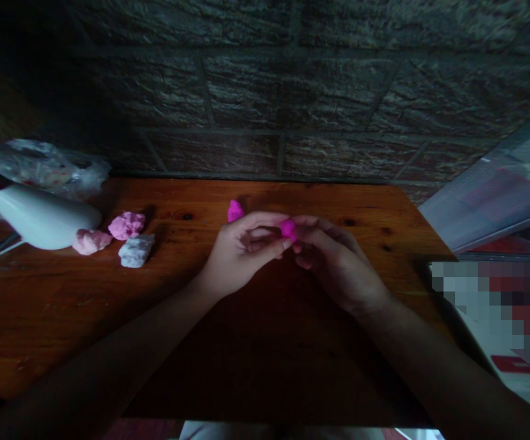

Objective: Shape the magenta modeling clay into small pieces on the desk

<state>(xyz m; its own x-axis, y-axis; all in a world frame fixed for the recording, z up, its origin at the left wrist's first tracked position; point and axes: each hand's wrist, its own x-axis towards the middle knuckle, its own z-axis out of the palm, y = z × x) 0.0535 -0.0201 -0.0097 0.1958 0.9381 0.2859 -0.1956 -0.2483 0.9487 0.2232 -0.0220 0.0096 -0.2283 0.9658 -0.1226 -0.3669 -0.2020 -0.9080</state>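
Note:
A small bright-pink lump of modelling clay (288,229) is pinched between the fingertips of both hands, above the middle of the wooden table. My left hand (241,247) grips it from the left with thumb and fingers. From the right, my right hand (338,260) holds the same lump, its fingers curled and partly in shadow. Just behind my left hand lies another bright-pink clay piece (235,211), partly hidden by that hand.
Left on the wooden table (177,281) lie a light-pink lump (127,225), a paler pink lump (91,242) and a whitish lump (136,250). Beside them are a white rounded object (49,217) and a clear plastic bag (58,168). A stone-patterned wall (246,91) rises behind.

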